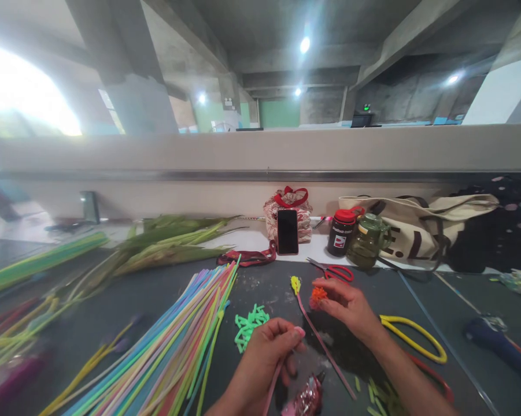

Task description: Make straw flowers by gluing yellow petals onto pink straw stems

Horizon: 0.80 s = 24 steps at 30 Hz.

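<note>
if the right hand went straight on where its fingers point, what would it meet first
The right hand would likely meet the yellow tip of the pink stem, though depth is unclear.

Probably a craft workshop, set up in a large concrete hall — bare ceiling beams (186, 37), a thick pillar (115, 58), bright ceiling lights (305, 44) and a green lit sign (366, 107). Coloured strips (177, 335), cut green pieces (252, 323) and scissors (340, 273) lie on the desk (281, 271).
</note>
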{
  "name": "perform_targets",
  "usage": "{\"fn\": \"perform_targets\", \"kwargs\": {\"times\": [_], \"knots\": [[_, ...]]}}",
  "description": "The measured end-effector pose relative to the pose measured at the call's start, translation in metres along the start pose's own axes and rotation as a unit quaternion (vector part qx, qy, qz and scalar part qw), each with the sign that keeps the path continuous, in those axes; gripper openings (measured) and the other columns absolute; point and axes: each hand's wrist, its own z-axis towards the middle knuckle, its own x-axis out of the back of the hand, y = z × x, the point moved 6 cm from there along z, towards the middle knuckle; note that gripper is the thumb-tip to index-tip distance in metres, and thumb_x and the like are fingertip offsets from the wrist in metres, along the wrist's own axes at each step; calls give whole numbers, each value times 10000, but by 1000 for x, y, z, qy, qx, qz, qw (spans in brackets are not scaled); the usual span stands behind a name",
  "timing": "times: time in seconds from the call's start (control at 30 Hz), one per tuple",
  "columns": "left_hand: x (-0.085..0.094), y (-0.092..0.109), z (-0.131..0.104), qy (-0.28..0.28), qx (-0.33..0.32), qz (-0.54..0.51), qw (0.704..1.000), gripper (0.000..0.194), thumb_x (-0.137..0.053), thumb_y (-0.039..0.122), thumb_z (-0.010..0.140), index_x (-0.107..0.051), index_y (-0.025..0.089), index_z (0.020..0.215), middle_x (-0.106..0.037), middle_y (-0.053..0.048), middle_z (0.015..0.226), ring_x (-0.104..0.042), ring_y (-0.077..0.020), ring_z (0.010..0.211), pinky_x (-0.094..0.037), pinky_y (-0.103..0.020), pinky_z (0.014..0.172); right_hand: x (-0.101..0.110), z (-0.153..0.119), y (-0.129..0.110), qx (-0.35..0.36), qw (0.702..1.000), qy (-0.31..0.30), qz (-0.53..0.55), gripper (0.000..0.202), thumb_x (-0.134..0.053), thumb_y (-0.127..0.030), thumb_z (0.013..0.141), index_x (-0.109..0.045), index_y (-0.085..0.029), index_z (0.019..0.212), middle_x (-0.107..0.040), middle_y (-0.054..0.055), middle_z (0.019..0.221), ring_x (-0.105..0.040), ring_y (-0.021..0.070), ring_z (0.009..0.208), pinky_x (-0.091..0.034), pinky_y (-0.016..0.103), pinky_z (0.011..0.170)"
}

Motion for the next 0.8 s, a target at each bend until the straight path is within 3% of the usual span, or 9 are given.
{"fn": "perform_targets", "kwargs": {"times": [0.1,0.33,0.8], "knots": [[0,0,0,-6,3,3,1000,265,-688,353,633,-525,148,669,-624,14,584,-411,-27,301,-264,-134,278,1,1,-5,3,1000,7,-20,248,-651,-206,678,-705,-193,919,-687,69,938,-601,234,909,-464,352,799],[-2,-3,0,-20,0,-10,1000,270,-691,354,638,-522,144,660,-616,20,561,-406,-21,294,-261,-124,276,-3,-1,-12,-1,1000,13,-4,214,-615,-172,670,-690,-190,869,-670,41,843,-610,190,784,-481,290,710],[1,-7,4,-18,-2,9,1000,290,-698,376,629,-525,147,659,-627,12,554,-408,-27,285,-269,-127,267,-2,-1,-6,-13,997,15,81,203,-594,-185,694,-664,-203,884,-682,24,816,-618,183,739,-475,301,692]]}}
